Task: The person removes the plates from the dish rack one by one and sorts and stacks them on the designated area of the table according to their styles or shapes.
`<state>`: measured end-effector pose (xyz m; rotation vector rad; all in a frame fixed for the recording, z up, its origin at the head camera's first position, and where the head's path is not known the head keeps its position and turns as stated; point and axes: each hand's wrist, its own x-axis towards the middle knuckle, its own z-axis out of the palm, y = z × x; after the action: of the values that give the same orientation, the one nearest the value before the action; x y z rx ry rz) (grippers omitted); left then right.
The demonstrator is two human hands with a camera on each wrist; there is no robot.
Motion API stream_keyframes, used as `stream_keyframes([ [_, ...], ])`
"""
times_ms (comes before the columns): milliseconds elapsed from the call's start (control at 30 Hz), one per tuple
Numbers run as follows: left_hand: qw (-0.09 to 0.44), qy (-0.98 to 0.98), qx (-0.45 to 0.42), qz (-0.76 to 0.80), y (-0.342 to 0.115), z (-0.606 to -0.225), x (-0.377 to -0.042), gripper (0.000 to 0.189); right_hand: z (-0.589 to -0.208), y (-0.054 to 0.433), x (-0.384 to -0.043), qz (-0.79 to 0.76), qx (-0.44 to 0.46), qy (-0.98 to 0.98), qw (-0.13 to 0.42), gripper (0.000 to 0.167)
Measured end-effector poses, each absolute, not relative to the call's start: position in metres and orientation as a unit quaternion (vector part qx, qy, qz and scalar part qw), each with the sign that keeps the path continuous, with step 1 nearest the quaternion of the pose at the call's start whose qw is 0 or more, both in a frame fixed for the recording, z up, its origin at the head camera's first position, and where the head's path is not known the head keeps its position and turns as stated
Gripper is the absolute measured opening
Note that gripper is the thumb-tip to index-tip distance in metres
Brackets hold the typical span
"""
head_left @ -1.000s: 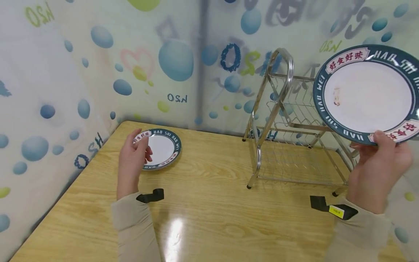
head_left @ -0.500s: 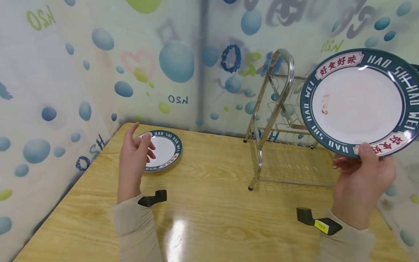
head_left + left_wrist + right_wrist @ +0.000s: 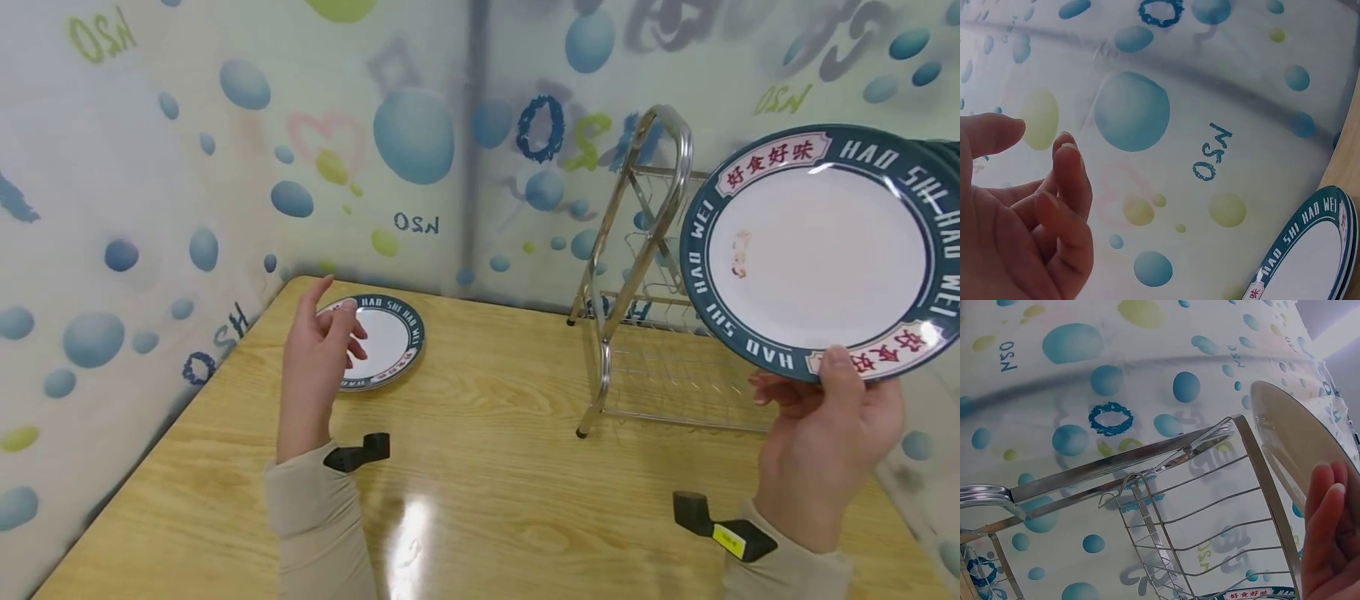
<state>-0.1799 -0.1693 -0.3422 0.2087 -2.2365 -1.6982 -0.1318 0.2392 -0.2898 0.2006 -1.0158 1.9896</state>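
Note:
My right hand (image 3: 828,450) holds up a white plate (image 3: 817,250) with a dark green lettered rim, thumb on the front of the rim and fingers behind it. The plate is tilted to face me and overlaps the right part of the metal rack (image 3: 648,250). In the right wrist view the plate's pale underside (image 3: 1297,437) shows beside the rack. My left hand (image 3: 315,367) hovers with fingers loosely bent, holding nothing. Behind it, a matching plate (image 3: 382,342) lies on the table; its doubled edge in the left wrist view suggests a stack.
The two-tier wire rack stands at the table's back right. Part of another green-rimmed plate (image 3: 1254,594) shows through its wires in the right wrist view. Behind the wooden table (image 3: 495,467) are walls (image 3: 427,258) covered with a bubble print.
My right hand has brought the plate left and slightly down, covering more of the rack. My left hand's index finger has straightened upward. The plate on the table has stayed put.

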Motion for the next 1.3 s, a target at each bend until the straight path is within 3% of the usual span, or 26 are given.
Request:
stream_keyframes([
  [633, 0.126, -0.839, 0.038, -0.528, -0.137, -0.331, -0.182, 0.05, -0.293, 0.23, -0.129, 0.788, 0.091, -0.425, 0.435, 0.031],
  [1300, 0.109, -0.853, -0.068, -0.506, -0.088, -0.32, -0.192, 0.043, -0.294, 0.22, -0.132, 0.769, 0.074, -0.474, 0.424, 0.032],
])
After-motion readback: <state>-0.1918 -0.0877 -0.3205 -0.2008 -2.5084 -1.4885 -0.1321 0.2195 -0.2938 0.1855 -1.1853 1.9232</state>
